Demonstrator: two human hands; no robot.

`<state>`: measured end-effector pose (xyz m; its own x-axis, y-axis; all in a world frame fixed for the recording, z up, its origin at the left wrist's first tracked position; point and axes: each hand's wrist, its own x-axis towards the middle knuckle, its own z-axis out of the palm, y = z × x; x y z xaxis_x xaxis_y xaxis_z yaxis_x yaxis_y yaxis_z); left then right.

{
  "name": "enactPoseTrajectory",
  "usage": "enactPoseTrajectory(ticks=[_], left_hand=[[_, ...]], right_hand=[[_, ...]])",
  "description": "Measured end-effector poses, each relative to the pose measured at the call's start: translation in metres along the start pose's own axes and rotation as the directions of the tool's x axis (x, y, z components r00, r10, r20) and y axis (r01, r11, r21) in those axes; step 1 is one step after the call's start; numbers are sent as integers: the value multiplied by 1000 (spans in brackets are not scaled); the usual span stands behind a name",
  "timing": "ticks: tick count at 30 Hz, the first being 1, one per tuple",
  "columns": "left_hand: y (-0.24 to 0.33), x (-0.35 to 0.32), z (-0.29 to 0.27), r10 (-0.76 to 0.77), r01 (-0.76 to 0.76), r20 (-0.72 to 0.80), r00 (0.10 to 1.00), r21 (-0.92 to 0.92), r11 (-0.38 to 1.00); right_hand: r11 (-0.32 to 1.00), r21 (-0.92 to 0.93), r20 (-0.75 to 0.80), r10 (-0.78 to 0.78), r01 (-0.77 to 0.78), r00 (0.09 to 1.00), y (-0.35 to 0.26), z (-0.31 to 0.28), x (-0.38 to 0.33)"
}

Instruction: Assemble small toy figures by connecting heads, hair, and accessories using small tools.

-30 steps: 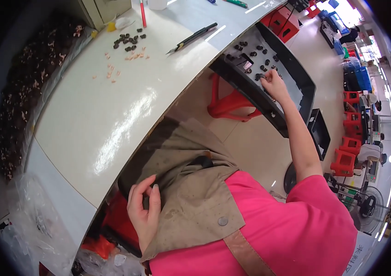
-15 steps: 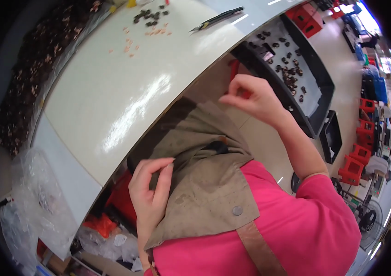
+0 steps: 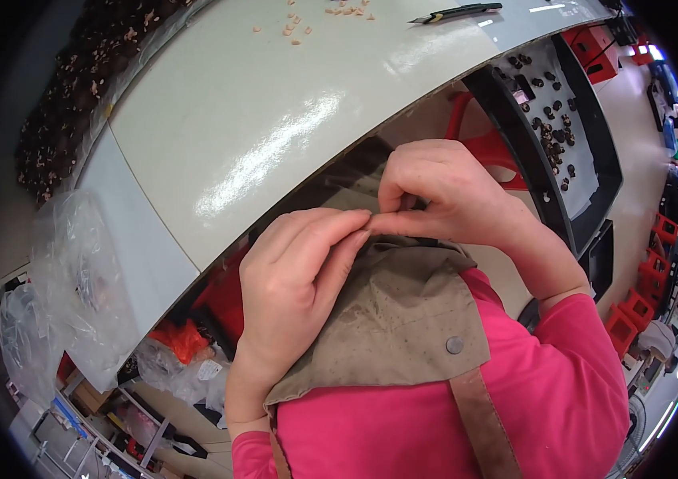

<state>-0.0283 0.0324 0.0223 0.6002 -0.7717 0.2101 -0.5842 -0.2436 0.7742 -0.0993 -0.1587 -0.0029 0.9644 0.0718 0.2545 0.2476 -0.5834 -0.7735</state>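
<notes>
1. Where the head view looks down past the curved edge of the white desk point(image 3: 219, 120), the left hand point(image 3: 295, 275) and the right hand point(image 3: 442, 195) meet fingertip to fingertip just above the top hem of a khaki apron point(image 3: 391, 319).
2. Both hands are nearly closed: the right pinches with thumb and forefinger, the left lays its fingers against that pinch. What sits between them is too small to make out (possibly a tiny part, possibly only the apron's edge).
3. The apron lies over the person's lap and chest, over a pink top, with a metal snap point(image 3: 455, 345) at its strap; the hands touch or almost touch its upper fold.
4. To the right, a black tray point(image 3: 586, 172) holds small dark pieces; pale bits point(image 3: 295, 22) and a dark tool point(image 3: 458, 12) lie far up the desk.
5. Judging from this, the pinch goes best kept low over the apron, so anything dropped lands on cloth, with the left fingers steadying rather than pulling.
</notes>
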Motion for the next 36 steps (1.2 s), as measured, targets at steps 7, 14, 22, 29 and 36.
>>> enactPoseTrajectory(ticks=[7,14,22,29,36], left_hand=[[2,11,6,178,-187,73,981,138,973],[18,19,14,165,-217,200,966,271,938],[22,25,34,160,-212,214,964,247,946],[28,34,29,48,-71,146,988,153,986],[20,40,-12,-199,195,-81,977,-55,979]], right_hand=[[988,-126,27,-86,89,996,3,-8,-3],[967,-186,63,-162,171,985,13,-16,-8],[969,-192,51,-147,155,988,20,-25,-27],[972,-141,-47,-198,189,979,25,-28,-23],[970,15,-93,-239,241,967,19,-29,-11]])
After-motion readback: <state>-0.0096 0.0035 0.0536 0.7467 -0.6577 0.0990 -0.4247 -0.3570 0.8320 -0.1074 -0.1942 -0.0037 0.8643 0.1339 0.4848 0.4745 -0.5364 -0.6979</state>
